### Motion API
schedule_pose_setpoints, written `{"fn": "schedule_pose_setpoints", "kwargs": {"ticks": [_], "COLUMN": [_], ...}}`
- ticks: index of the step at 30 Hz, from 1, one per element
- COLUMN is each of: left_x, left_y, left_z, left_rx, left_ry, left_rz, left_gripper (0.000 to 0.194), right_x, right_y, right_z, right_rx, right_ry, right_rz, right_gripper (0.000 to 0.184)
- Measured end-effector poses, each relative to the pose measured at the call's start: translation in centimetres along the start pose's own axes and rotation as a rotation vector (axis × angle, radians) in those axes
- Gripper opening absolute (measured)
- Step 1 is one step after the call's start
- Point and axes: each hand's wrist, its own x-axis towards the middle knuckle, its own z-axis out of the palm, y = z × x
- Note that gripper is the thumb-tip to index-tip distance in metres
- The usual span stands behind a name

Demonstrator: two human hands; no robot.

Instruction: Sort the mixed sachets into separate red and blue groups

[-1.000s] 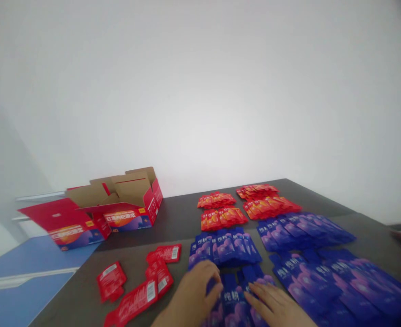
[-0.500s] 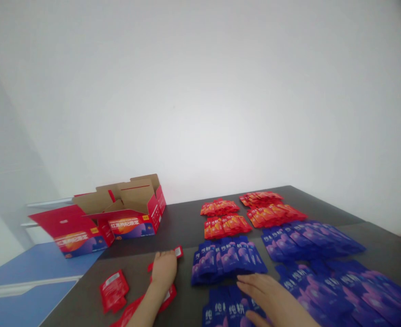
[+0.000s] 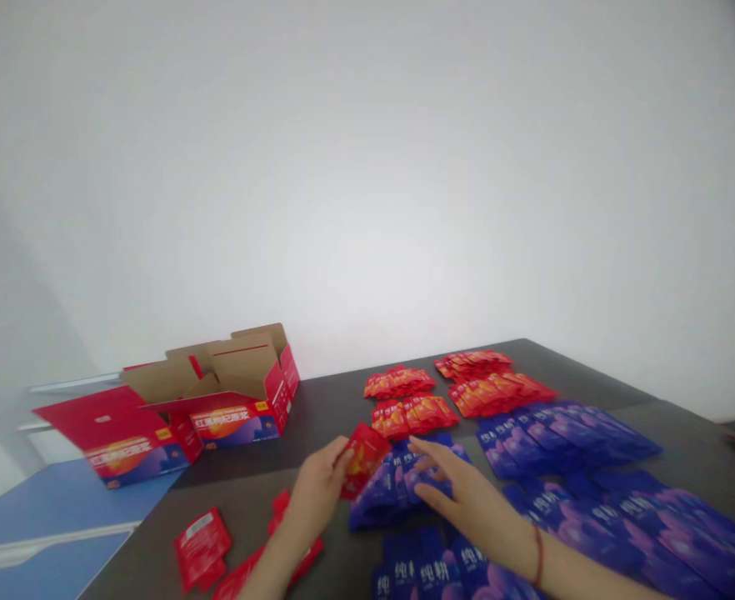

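Observation:
My left hand (image 3: 318, 487) is closed on a red pouch (image 3: 365, 460), its printed orange side turned up. The pouch is held over the left edge of a fanned pile of blue pouches (image 3: 398, 479). Just to the right, my right hand (image 3: 461, 493) hovers above the same pile with thumb and fingers apart and nothing in them. Below my left forearm lie loose red pouches (image 3: 242, 577), partly hidden by the arm. Another red pouch (image 3: 202, 546) with a white label lies farther left on the dark table (image 3: 323, 408).
Red-orange pouches (image 3: 498, 392) lie in several fanned piles at the back of the table. More blue pouches (image 3: 642, 533) spread along the right. Two open cardboard boxes (image 3: 233, 421) stand at the left, near a blue surface (image 3: 23, 508). A white wall rises behind.
My left hand has picked up a red pouch from the table and moved it right, turning its printed side up. My right hand has moved up and slightly left, toward it.

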Motion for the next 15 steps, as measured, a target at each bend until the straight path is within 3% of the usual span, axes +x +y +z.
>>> {"fn": "schedule_pose_setpoints", "kwargs": {"ticks": [2, 4, 6, 9, 11, 15], "left_x": [-0.8, -1.5, -1.9, -2.2, -2.2, -2.3], "left_y": [2.6, 4.0, 4.1, 3.3, 2.9, 3.1], "left_z": [1.7, 3.3, 4.4, 4.9, 4.7, 4.8], "left_rx": [-0.225, -0.359, -0.491, -0.73, -0.833, -0.839], "left_ry": [-0.123, -0.154, -0.188, -0.484, -0.648, -0.655], "left_rz": [0.04, 0.024, -0.052, -0.185, -0.228, -0.27], "left_gripper": [0.033, 0.033, 0.033, 0.044, 0.05, 0.049], "right_x": [1.0, 1.4, 1.4, 0.9, 0.5, -0.4], "right_y": [-0.4, -0.5, -0.1, 1.0, 1.5, 1.7], "right_z": [0.6, 1.4, 1.9, 2.0, 1.5, 0.2], "right_rx": [0.187, 0.34, 0.426, 0.465, 0.508, 0.633], "right_ry": [-0.07, -0.164, -0.173, -0.049, -0.033, -0.186], "right_rz": [0.105, 0.224, 0.3, 0.305, 0.311, 0.361], "right_gripper": [0.043, 0.036, 0.035, 0.035, 0.038, 0.04]}}
